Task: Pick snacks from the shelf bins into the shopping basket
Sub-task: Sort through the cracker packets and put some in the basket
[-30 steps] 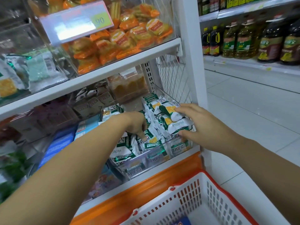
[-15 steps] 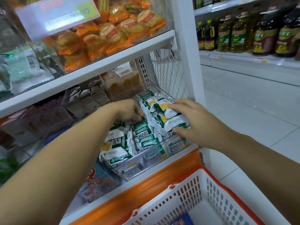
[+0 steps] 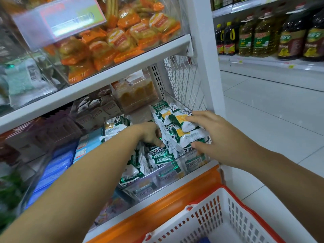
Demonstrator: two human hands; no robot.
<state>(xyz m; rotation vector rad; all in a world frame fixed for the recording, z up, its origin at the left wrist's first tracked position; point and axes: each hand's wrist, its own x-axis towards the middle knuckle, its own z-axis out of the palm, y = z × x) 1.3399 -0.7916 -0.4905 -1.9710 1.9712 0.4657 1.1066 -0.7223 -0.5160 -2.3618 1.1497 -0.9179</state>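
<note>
A clear shelf bin (image 3: pixel 157 181) on the lower shelf is full of green-and-white snack packets (image 3: pixel 163 156). My right hand (image 3: pixel 215 135) grips a small stack of these packets (image 3: pixel 185 130) at the bin's right side, fingers over the top and thumb under. My left hand (image 3: pixel 149 134) reaches into the middle of the bin, fingers curled down among the packets; what it holds is hidden. The white shopping basket with a red rim (image 3: pixel 219 220) sits below the shelf at the bottom right.
A bin of orange-wrapped snacks (image 3: pixel 122 37) stands on the shelf above with a price tag (image 3: pixel 59 21). Blue boxes (image 3: pixel 56 169) lie left of the green packets. A wire mesh panel (image 3: pixel 184 81) closes the shelf's right end. Oil bottles (image 3: pixel 263 35) line the far aisle.
Both hands stay in the bin. My left hand has drawn back and up a little among the packets. My right hand has closed tighter round its stack.
</note>
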